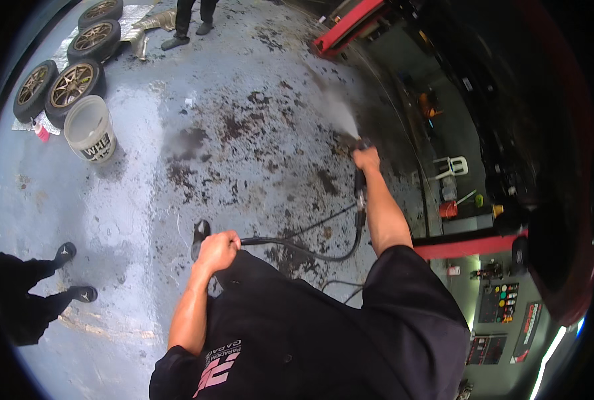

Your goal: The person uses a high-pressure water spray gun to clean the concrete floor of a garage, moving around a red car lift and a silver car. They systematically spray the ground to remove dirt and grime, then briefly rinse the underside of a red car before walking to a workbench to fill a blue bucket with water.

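My right hand [367, 159] is closed around a black spray gun [360, 181] held out ahead of me on the right. A white jet of mist [342, 117] streams from its nozzle, away from me and slightly left. From the gun's rear, a black hose [263, 239] curves back across to my left hand [218, 250], which is wrapped around it near my waist. A thinner black line [320, 223] runs between the hose and the gun. Below lies the blue-grey floor [243, 180], marked with dark patches and worn paint.
Several wheels with bronze rims [77, 83] lie at the far left beside a translucent bucket [91, 133] and a pink bottle [41, 131]. Two people stand nearby, one at left [27, 293], one far ahead [193, 17]. Red lift posts [343, 30] and a raised car [570, 267] are right.
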The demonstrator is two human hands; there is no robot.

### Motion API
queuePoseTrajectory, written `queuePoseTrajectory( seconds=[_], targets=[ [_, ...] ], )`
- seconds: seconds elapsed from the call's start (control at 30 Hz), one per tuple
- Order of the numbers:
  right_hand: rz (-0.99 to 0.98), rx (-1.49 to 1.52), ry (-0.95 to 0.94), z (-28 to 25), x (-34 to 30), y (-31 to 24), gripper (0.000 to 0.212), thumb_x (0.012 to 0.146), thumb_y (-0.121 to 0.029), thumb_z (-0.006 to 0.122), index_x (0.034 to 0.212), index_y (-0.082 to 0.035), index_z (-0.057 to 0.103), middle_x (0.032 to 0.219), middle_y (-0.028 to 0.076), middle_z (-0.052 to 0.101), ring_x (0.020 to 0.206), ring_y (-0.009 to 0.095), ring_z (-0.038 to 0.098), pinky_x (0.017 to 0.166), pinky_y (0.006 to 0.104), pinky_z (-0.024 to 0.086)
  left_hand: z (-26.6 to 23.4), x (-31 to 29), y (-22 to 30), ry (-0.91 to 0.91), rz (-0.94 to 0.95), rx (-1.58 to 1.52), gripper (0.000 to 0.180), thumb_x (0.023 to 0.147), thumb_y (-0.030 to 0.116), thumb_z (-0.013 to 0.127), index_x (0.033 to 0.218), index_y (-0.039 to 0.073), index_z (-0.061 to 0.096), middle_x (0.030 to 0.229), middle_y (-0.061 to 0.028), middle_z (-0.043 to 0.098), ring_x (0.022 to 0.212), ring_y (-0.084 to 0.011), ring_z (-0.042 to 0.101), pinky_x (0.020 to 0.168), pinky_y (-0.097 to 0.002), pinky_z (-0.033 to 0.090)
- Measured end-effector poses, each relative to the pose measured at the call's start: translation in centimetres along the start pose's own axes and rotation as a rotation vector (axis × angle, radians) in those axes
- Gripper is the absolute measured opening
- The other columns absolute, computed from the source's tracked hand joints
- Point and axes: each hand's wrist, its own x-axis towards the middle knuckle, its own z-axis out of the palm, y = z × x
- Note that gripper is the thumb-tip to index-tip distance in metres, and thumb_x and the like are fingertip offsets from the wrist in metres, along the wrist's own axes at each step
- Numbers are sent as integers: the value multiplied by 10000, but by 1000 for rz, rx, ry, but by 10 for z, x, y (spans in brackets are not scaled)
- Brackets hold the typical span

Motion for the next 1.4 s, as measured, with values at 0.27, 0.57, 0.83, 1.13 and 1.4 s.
queuePoseTrajectory(
  seconds=[0.27,0.57,0.83,1.13,1.4],
  targets=[
    [40,-64,-127,23,94,-78,683,797,-256,649,1373,61,463,1314,299,603,1230,404,603,1039,441,488,-82,134,-6,-79,-5,4,135,841,124,556,857,106,689,835,-160,714,869,-400,676,790,-504,519],
    [-124,40,-32,43,146,-284,781,720,-293,808,1372,13,508,1306,278,616,1250,387,588,1062,413,461,-186,259,-40,-90,-26,-41,150,837,120,547,859,85,692,848,-156,719,892,-393,680,805,-485,524],
    [9,48,58,56,220,-383,696,718,-275,813,1293,22,555,1174,247,683,1087,359,679,962,402,517,-309,384,-62,-165,3,-51,175,827,117,526,861,79,693,855,-161,723,899,-382,689,815,-468,527],
    [410,174,-5,53,275,-384,619,741,-231,737,1284,27,588,1226,251,669,1156,366,658,994,412,512,-418,505,-65,-174,51,-29,170,818,115,540,846,86,705,858,-166,726,895,-384,694,824,-468,534],
    [407,91,-80,89,347,-475,504,715,-278,758,1084,62,709,1142,265,700,1117,351,681,971,398,522,-450,645,-73,-252,87,34,162,825,125,549,833,105,709,839,-172,716,878,-387,691,812,-478,532]
  ],
)
